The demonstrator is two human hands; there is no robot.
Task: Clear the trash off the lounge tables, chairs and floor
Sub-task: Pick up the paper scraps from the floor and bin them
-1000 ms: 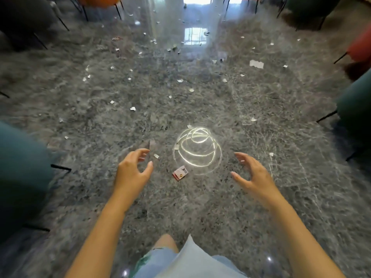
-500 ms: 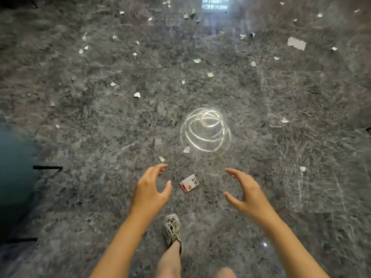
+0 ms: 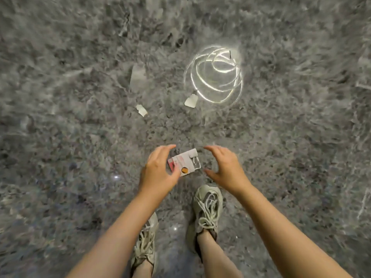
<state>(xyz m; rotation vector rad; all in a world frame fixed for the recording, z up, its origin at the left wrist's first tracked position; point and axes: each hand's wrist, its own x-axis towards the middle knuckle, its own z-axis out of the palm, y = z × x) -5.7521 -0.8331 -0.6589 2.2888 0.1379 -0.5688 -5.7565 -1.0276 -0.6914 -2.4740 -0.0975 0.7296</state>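
Note:
A small white and red card package (image 3: 185,162) lies flat on the grey marble floor (image 3: 80,137), just ahead of my feet. My left hand (image 3: 158,171) hovers over the package's left end with its fingers arched; the thumb covers its lower left corner, and no grip shows. My right hand (image 3: 224,167) sits a little to the right of the package, fingers and thumb spread in a curve, holding nothing. Two torn white paper scraps (image 3: 190,101) (image 3: 141,110) lie farther ahead on the floor.
A bright coiled reflection of a ceiling light (image 3: 216,77) shines on the polished floor beyond the scraps. My two laced beige shoes (image 3: 208,207) (image 3: 146,237) stand directly behind the package.
I have stepped forward and tilted my view down. Both hands have closed in on the card package from either side, and the left hand now overlaps it.

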